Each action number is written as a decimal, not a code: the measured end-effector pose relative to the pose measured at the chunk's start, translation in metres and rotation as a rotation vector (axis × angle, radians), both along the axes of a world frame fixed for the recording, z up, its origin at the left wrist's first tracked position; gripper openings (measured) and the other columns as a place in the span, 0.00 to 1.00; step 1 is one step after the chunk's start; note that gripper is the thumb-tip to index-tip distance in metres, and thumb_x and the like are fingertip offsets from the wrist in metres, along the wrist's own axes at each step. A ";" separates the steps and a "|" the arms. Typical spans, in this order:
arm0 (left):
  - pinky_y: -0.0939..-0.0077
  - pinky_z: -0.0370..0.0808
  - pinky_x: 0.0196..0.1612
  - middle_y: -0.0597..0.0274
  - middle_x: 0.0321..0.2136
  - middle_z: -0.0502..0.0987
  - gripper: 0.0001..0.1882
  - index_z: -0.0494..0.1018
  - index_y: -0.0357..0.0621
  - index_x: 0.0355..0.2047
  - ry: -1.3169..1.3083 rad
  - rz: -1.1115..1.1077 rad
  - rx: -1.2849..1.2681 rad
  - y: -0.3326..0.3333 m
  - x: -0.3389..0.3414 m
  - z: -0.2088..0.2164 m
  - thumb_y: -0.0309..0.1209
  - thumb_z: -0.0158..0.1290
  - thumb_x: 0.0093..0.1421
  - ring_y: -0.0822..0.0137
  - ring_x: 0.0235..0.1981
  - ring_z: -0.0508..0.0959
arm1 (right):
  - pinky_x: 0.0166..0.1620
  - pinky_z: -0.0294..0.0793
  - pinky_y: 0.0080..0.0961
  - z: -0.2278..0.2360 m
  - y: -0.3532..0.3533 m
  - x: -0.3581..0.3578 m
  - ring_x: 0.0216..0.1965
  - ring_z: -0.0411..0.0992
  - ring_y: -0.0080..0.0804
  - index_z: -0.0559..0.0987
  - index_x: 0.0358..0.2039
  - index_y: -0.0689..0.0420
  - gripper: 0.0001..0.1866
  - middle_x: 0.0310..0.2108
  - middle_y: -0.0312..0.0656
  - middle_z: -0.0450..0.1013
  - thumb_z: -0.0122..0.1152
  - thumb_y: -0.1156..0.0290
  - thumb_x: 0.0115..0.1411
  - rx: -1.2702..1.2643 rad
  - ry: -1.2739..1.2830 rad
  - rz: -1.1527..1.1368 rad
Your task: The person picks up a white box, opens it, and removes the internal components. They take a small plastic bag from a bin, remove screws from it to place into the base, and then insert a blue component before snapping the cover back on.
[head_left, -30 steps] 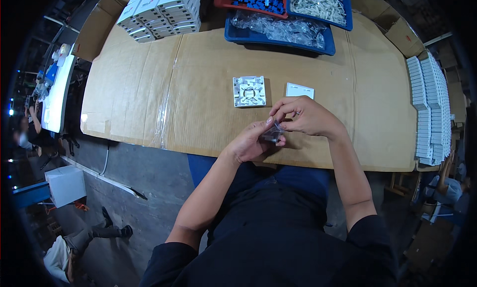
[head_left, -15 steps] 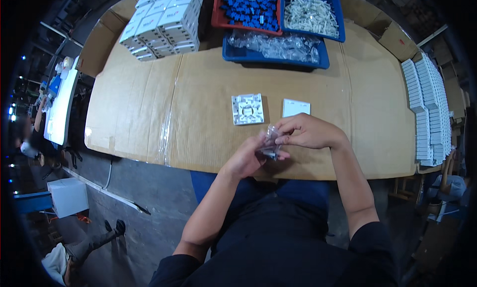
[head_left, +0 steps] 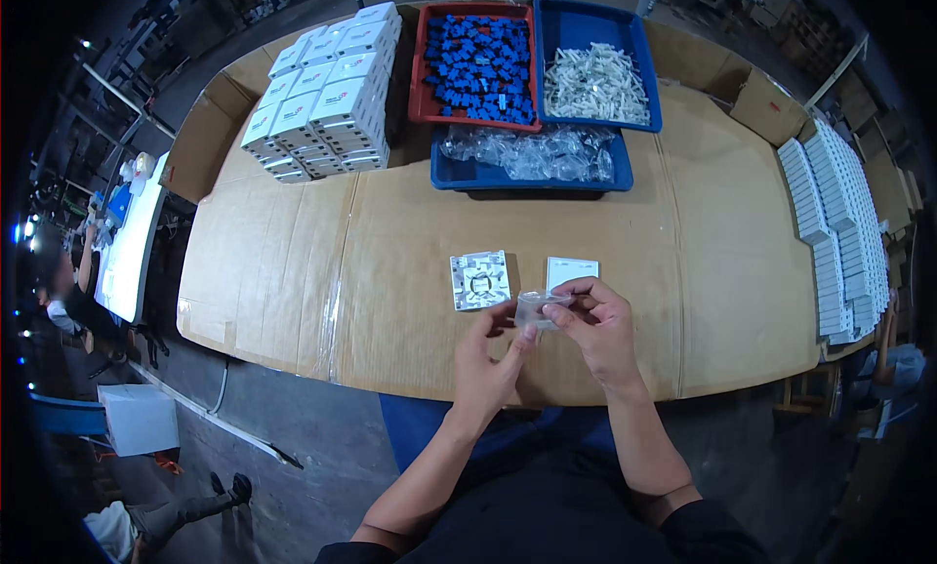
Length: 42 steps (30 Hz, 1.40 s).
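A small clear plastic bag (head_left: 530,308) is held up between my hands, above the near part of the cardboard-covered table. My right hand (head_left: 597,332) pinches its right side between thumb and fingers. At the bag's lower left, my left hand (head_left: 488,361) grips it with the thumb tip in front, the fingers partly hidden. Whatever the bag contains is too small to make out. Just beyond my left hand lies a white square plastic housing (head_left: 480,281), its moulded inside facing up with a round centre. A flat white square cover (head_left: 572,269) sits beyond my right hand, partly covered by it.
Stacked white boxes (head_left: 317,105) stand at the back left. Farther back are a red tray (head_left: 420,103) of blue parts, a blue tray (head_left: 646,86) of whitish pieces and another blue tray (head_left: 532,184) of clear bags. White parts (head_left: 835,232) are piled at the right edge.
The view has tilted up, so the table sits lower in the picture. Both hands have turned the bag, which now shows flatter and spread between them.
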State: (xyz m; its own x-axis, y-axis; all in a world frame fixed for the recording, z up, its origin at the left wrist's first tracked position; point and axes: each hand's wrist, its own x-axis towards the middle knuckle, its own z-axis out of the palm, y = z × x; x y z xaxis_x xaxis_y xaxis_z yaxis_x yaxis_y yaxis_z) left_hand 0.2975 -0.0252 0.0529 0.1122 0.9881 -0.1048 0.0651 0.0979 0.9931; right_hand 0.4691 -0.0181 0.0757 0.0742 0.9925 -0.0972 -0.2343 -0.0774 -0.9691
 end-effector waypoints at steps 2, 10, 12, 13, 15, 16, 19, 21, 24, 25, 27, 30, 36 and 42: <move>0.77 0.73 0.50 0.61 0.39 0.83 0.13 0.79 0.36 0.46 -0.124 0.118 0.130 0.002 0.004 -0.001 0.33 0.60 0.69 0.75 0.45 0.78 | 0.46 0.79 0.19 0.000 -0.001 0.001 0.42 0.79 0.21 0.80 0.45 0.64 0.11 0.39 0.39 0.81 0.69 0.81 0.63 0.008 -0.014 0.016; 0.77 0.73 0.49 0.64 0.38 0.81 0.08 0.79 0.36 0.44 -0.341 0.122 0.064 0.014 0.009 -0.004 0.29 0.61 0.69 0.75 0.41 0.77 | 0.47 0.77 0.18 0.004 0.002 0.008 0.41 0.79 0.20 0.82 0.47 0.64 0.11 0.37 0.36 0.81 0.69 0.78 0.64 -0.063 0.095 0.053; 0.77 0.74 0.49 0.64 0.38 0.81 0.08 0.79 0.36 0.44 -0.316 0.097 0.088 0.014 0.010 -0.003 0.28 0.61 0.69 0.75 0.42 0.77 | 0.47 0.77 0.18 -0.013 0.003 0.013 0.41 0.79 0.21 0.82 0.47 0.64 0.11 0.37 0.37 0.82 0.68 0.77 0.65 -0.087 0.157 0.029; 0.77 0.74 0.49 0.64 0.38 0.81 0.08 0.79 0.36 0.44 -0.314 0.097 0.083 0.015 0.011 -0.002 0.28 0.61 0.69 0.75 0.42 0.77 | 0.47 0.77 0.18 -0.017 0.004 0.013 0.41 0.79 0.21 0.82 0.47 0.64 0.11 0.37 0.37 0.82 0.68 0.77 0.65 -0.092 0.160 0.028; 0.80 0.75 0.47 0.65 0.39 0.81 0.07 0.77 0.37 0.44 -0.351 0.124 0.046 0.016 0.015 0.003 0.27 0.59 0.70 0.77 0.42 0.78 | 0.46 0.78 0.18 -0.022 0.005 0.015 0.40 0.80 0.22 0.82 0.46 0.64 0.09 0.37 0.39 0.82 0.67 0.77 0.66 -0.030 0.132 0.013; 0.80 0.75 0.47 0.65 0.39 0.81 0.07 0.77 0.37 0.44 -0.347 0.123 0.043 0.017 0.015 0.002 0.27 0.59 0.70 0.77 0.42 0.78 | 0.46 0.78 0.18 -0.021 0.006 0.015 0.40 0.80 0.22 0.82 0.46 0.64 0.09 0.37 0.39 0.82 0.67 0.77 0.66 -0.033 0.136 0.012; 0.80 0.76 0.46 0.66 0.37 0.81 0.07 0.78 0.37 0.44 -0.306 0.132 0.038 0.019 0.015 0.000 0.28 0.58 0.71 0.77 0.40 0.79 | 0.46 0.79 0.20 -0.017 0.009 0.015 0.39 0.81 0.24 0.83 0.46 0.64 0.09 0.38 0.40 0.83 0.67 0.77 0.66 -0.049 0.134 0.021; 0.81 0.75 0.43 0.66 0.35 0.81 0.09 0.79 0.36 0.44 -0.306 0.154 0.017 0.021 0.017 0.000 0.30 0.59 0.71 0.79 0.37 0.78 | 0.45 0.79 0.21 -0.016 0.010 0.015 0.39 0.81 0.25 0.83 0.45 0.64 0.08 0.38 0.40 0.83 0.67 0.77 0.66 -0.061 0.154 0.037; 0.82 0.75 0.41 0.66 0.35 0.81 0.09 0.79 0.36 0.44 -0.323 0.148 0.032 0.022 0.017 -0.002 0.31 0.59 0.71 0.78 0.36 0.78 | 0.45 0.80 0.22 -0.019 0.011 0.016 0.39 0.81 0.25 0.84 0.44 0.64 0.07 0.38 0.41 0.83 0.66 0.78 0.66 -0.007 0.143 0.027; 0.82 0.75 0.41 0.66 0.35 0.81 0.09 0.79 0.36 0.44 -0.324 0.144 0.031 0.022 0.017 -0.002 0.31 0.59 0.71 0.78 0.36 0.78 | 0.45 0.80 0.22 -0.020 0.011 0.016 0.39 0.81 0.25 0.84 0.44 0.64 0.07 0.38 0.41 0.83 0.66 0.78 0.66 -0.007 0.142 0.023; 0.81 0.75 0.40 0.66 0.35 0.81 0.08 0.79 0.37 0.43 -0.334 0.164 0.015 0.023 0.018 0.000 0.30 0.59 0.71 0.78 0.35 0.78 | 0.45 0.79 0.21 -0.023 0.011 0.015 0.38 0.81 0.25 0.84 0.42 0.65 0.06 0.38 0.42 0.84 0.66 0.79 0.66 0.021 0.148 -0.008; 0.80 0.76 0.39 0.66 0.35 0.81 0.08 0.78 0.37 0.43 -0.385 0.171 -0.037 0.023 0.018 0.004 0.30 0.59 0.71 0.77 0.34 0.78 | 0.45 0.79 0.21 -0.020 0.012 0.012 0.38 0.81 0.25 0.85 0.41 0.65 0.05 0.36 0.42 0.84 0.66 0.79 0.66 0.026 0.134 -0.025; 0.81 0.75 0.38 0.67 0.33 0.80 0.08 0.77 0.37 0.41 -0.409 0.159 0.008 0.024 0.018 0.003 0.30 0.59 0.71 0.78 0.33 0.77 | 0.44 0.80 0.25 -0.019 0.013 0.007 0.36 0.81 0.28 0.84 0.39 0.66 0.04 0.35 0.44 0.83 0.65 0.80 0.65 0.042 0.168 -0.047; 0.82 0.74 0.40 0.68 0.33 0.79 0.08 0.77 0.37 0.43 -0.485 0.157 0.023 0.020 0.024 0.002 0.31 0.59 0.71 0.79 0.34 0.77 | 0.43 0.80 0.21 -0.018 0.009 -0.004 0.37 0.80 0.23 0.81 0.42 0.65 0.05 0.35 0.39 0.81 0.64 0.78 0.68 0.032 0.214 -0.094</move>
State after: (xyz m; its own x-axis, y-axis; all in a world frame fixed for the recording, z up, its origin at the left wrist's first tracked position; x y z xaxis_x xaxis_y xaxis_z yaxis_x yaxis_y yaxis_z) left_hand 0.3218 -0.0053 0.0545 -0.0077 0.9984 -0.0552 -0.4179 0.0469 0.9073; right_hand 0.4654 -0.0087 0.0575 0.1473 0.9851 -0.0889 -0.4396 -0.0153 -0.8981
